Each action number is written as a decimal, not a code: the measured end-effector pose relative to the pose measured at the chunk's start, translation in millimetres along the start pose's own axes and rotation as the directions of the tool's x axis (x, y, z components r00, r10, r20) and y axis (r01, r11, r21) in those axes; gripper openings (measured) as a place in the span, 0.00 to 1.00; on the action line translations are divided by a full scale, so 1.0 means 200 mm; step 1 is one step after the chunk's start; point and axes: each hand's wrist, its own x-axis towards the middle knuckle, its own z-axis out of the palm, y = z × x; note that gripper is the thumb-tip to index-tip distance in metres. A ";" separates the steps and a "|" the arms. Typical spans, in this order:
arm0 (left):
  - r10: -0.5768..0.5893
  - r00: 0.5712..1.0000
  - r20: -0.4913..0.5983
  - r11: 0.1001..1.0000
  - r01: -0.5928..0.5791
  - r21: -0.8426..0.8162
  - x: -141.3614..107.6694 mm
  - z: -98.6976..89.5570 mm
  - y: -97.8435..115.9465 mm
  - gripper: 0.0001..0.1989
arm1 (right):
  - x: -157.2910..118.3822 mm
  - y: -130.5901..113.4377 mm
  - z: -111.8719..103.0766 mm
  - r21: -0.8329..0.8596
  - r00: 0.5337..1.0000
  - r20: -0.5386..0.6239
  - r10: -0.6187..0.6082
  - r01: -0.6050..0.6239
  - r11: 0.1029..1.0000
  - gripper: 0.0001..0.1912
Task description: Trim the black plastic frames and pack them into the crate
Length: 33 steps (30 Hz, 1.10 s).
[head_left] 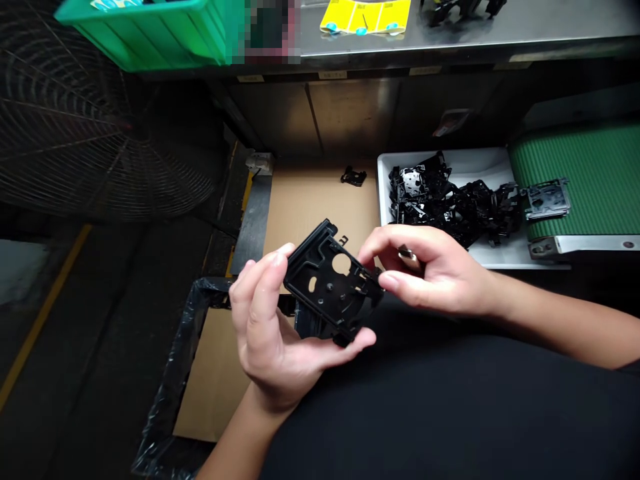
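A flat black moulded plastic part (327,283), with a round hole, a slot and small clips along its edges, is held tilted in front of my body. My left hand (280,333) is closed round it, fingers on the left edge and thumb along the lower edge. At the part's right edge, my right hand (433,270) pinches near the small clips with thumb and forefinger. A small tool with a metallic end (409,257) is tucked in the right hand; its kind is mostly hidden by the fingers.
A white tray (493,160) holds a heap of black parts (460,203) beside a green conveyor belt (595,173). One small black piece (353,177) lies on cardboard (300,200). A plastic-lined box (170,373) stands below left, a large fan (100,127) left, a green bin (150,33) above.
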 end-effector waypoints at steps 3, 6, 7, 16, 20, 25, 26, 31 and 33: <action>-0.031 0.999 0.004 0.999 0.032 -0.025 0.00 -0.01 0.01 0.63 | -0.03 0.02 0.00 0.061 1.000 0.014 -0.020 0.019 0.998 0.08; -0.008 1.000 0.001 1.000 0.008 -0.023 0.00 -0.01 0.01 0.62 | -0.05 0.03 0.01 0.103 1.000 -0.003 -0.019 0.019 0.995 0.07; 0.003 1.000 0.003 1.000 -0.003 -0.017 0.00 -0.02 0.01 0.63 | -0.05 0.03 0.02 0.110 1.000 -0.013 -0.017 0.018 0.994 0.07; 0.064 0.998 0.005 0.998 -0.064 0.014 0.02 -0.04 0.00 0.64 | -0.05 0.04 0.03 0.113 0.998 -0.061 -0.018 0.024 0.993 0.06; 0.034 0.999 0.041 0.998 -0.036 0.045 0.02 -0.05 0.01 0.65 | -0.05 0.04 0.03 0.106 0.997 -0.065 -0.031 0.038 0.994 0.06; 0.047 0.999 -0.004 0.999 -0.047 0.023 0.01 -0.06 -0.01 0.65 | -0.05 0.04 0.03 0.128 0.996 -0.052 -0.074 0.080 0.989 0.07; 0.048 0.999 -0.010 0.999 -0.048 0.018 0.01 -0.06 -0.01 0.65 | -0.05 0.04 0.03 0.128 0.995 -0.054 -0.085 0.091 0.988 0.07; 0.009 1.000 -0.030 0.997 -0.011 -0.079 0.02 -0.09 -0.03 0.61 | -0.03 0.05 0.03 0.160 0.983 -0.063 -0.175 0.183 0.970 0.10; 0.005 1.000 -0.025 0.992 -0.008 -0.124 0.03 -0.10 -0.04 0.59 | -0.02 0.06 0.03 0.174 0.971 -0.047 -0.236 0.241 0.955 0.16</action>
